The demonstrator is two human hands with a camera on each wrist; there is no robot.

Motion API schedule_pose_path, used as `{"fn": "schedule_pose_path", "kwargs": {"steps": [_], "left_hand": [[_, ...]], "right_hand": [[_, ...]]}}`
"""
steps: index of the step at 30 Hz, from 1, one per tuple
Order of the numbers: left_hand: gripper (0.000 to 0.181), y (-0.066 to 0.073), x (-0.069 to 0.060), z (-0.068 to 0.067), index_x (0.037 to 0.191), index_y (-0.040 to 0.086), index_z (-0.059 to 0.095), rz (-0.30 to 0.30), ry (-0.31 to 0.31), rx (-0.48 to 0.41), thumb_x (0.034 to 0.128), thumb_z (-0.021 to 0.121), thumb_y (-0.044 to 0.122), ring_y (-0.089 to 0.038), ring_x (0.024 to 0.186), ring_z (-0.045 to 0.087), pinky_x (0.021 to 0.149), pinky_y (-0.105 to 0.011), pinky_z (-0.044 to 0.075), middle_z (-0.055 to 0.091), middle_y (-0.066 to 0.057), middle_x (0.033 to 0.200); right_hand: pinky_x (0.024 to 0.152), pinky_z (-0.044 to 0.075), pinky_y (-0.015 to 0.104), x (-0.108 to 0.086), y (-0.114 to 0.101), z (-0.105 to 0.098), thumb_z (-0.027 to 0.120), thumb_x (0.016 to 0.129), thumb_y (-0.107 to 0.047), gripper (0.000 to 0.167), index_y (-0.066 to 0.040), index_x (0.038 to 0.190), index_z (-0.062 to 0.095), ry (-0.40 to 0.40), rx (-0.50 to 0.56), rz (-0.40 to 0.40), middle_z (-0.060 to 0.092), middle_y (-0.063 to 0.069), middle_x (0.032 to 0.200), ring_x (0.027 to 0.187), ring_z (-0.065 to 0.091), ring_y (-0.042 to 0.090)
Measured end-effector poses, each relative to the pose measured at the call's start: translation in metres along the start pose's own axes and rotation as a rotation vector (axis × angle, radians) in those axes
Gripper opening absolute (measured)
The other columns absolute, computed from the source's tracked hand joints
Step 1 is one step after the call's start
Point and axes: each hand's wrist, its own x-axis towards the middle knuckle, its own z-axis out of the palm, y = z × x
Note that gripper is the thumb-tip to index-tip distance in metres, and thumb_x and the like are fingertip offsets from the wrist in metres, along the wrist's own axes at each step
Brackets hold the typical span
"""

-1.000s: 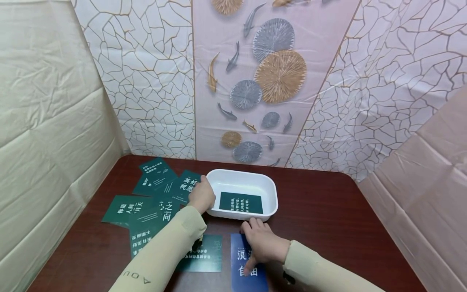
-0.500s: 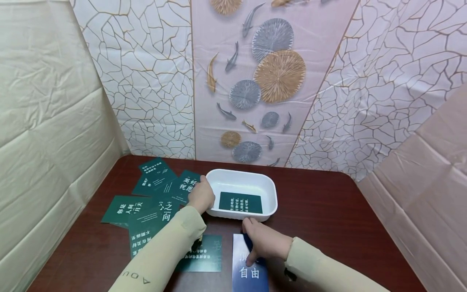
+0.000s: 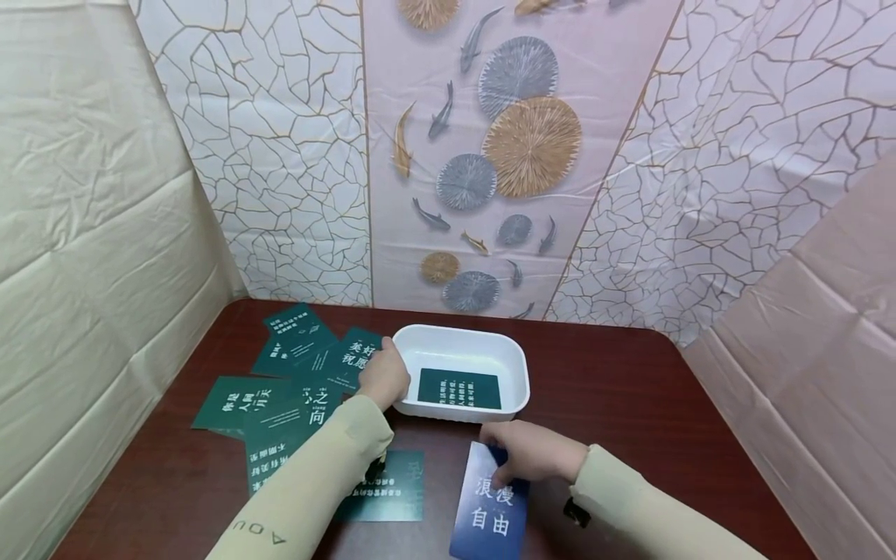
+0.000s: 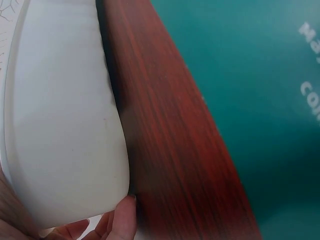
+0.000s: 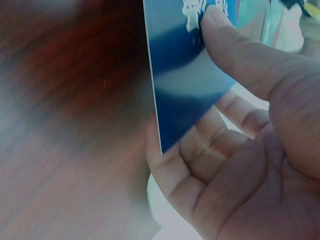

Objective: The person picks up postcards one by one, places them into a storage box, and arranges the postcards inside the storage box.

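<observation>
White tray (image 3: 476, 351), green card (image 3: 460, 390) inside, hands (image 3: 383, 376) gripping tray and blue card (image 3: 492, 513)

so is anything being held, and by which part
Right hand pinches the blue card near its far end; left hand grips the white tray by its left end.

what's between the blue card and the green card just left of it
Just a bare strip of table between the blue card and that green card, as the head view shows.
</observation>
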Motion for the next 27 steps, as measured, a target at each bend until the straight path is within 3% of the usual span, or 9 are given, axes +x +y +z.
{"fn": "schedule_pose_path", "kwargs": {"steps": [8, 18, 22, 27], "left_hand": [[0.077, -0.001, 0.001, 0.000, 0.147, -0.003, 0.019, -0.005, 0.003, -0.007, 0.0866, 0.066, 0.009, -0.031, 0.086, 0.062, 0.073, -0.050, 0.051, 0.060, -0.022, 0.100], [0.074, -0.001, 0.002, 0.000, 0.144, -0.004, 0.022, 0.002, 0.012, -0.009, 0.0858, 0.066, 0.011, -0.033, 0.086, 0.063, 0.072, -0.051, 0.051, 0.060, -0.023, 0.099], [0.074, -0.001, 0.002, 0.000, 0.143, -0.004, 0.022, 0.007, 0.016, -0.009, 0.0852, 0.066, 0.010, -0.033, 0.085, 0.063, 0.071, -0.051, 0.052, 0.060, -0.023, 0.097], [0.074, 0.000, 0.001, 0.001, 0.144, -0.005, 0.022, 0.014, 0.024, 0.003, 0.0849, 0.065, 0.008, -0.034, 0.084, 0.063, 0.069, -0.051, 0.052, 0.060, -0.023, 0.096]], "right_hand": [[0.063, 0.045, 0.030, -0.011, 0.019, -0.018, 0.071, 0.088, -0.016, 0.012, -0.015, 0.088, 0.060, -0.054, 0.176, 0.024, 0.059, -0.002, 0.079, 0.069, 0.056, 0.012], [0.061, 0.044, 0.030, -0.025, 0.033, -0.042, 0.063, 0.094, -0.018, 0.012, -0.008, 0.089, 0.058, -0.112, 0.362, -0.003, 0.064, 0.002, 0.077, 0.069, 0.060, 0.016], [0.065, 0.050, 0.034, -0.029, 0.037, -0.054, 0.061, 0.096, -0.016, 0.011, -0.006, 0.095, 0.058, -0.092, 0.470, 0.007, 0.068, 0.006, 0.085, 0.076, 0.066, 0.022], [0.065, 0.053, 0.037, -0.029, 0.045, -0.067, 0.061, 0.096, -0.017, 0.013, -0.005, 0.101, 0.059, -0.008, 0.558, 0.020, 0.070, 0.012, 0.090, 0.076, 0.068, 0.027]]}}
